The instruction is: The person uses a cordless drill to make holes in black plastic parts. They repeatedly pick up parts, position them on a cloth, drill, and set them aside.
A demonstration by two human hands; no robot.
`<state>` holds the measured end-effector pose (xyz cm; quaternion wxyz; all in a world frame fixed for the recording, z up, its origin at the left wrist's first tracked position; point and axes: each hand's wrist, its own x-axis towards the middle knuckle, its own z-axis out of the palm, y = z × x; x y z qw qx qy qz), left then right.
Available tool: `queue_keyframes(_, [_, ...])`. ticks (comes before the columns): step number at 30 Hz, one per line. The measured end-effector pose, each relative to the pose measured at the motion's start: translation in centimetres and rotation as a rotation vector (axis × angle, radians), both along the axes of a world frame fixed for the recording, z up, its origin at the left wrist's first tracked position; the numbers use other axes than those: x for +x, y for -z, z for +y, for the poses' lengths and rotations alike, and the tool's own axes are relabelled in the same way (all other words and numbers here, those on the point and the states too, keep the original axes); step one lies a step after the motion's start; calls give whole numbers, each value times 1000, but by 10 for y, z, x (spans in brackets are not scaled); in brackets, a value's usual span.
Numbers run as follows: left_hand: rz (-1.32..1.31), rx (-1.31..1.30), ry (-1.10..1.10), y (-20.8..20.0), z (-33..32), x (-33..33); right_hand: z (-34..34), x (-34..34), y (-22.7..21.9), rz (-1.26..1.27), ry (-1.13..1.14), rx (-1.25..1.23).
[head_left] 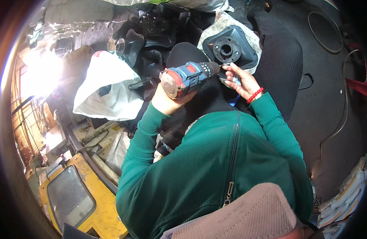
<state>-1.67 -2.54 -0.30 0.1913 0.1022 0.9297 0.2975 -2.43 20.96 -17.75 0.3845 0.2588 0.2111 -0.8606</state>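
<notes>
Head view: cordless drill (187,75) held close to the near edge of a black flanged part (235,51)

From my remote post I observe the left hand (167,102) wrapped around the drill's handle; the tool, blue-grey with red areas, points its black chuck (211,68) toward the part. The right hand (247,83), a red beaded bracelet (255,95) at its wrist, has bent fingers, thumb and fingertips together by the chuck's front end; whether they grip anything I cannot tell. Something small and pale (237,81) shows beneath them, too hidden for me to identify. The part, a roughly square plate bearing a round hub with a central hole, lies on a soiled white sheet (219,24), whose far edge is bare. I find both between dark-clad legs (279,55). Left of these I note a heap of black parts (145,32), a white plastic bag (121,105) just beside it. Toward the lower left stands a yellow panel (104,211) with a dark window; at right, a thin cable (346,103) lies on the dark floor (319,107).
</notes>
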Motion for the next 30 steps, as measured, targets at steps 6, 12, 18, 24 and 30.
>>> queue_keyframes(6, [-54,-163,66,10,8,-21,-3,0,17,21,156,375])
queue_keyframes(12, [-43,-245,173,11,18,-36,-15,-11,27,29,188,616])
queue_keyframes(18, [-77,-332,167,1,37,-57,-17,-20,33,85,125,764])
queue_keyframes(24, [-202,-354,131,-11,54,-75,-17,-22,32,106,143,760])
queue_keyframes(30, [-255,-402,248,2,53,-83,-14,-24,29,100,165,680])
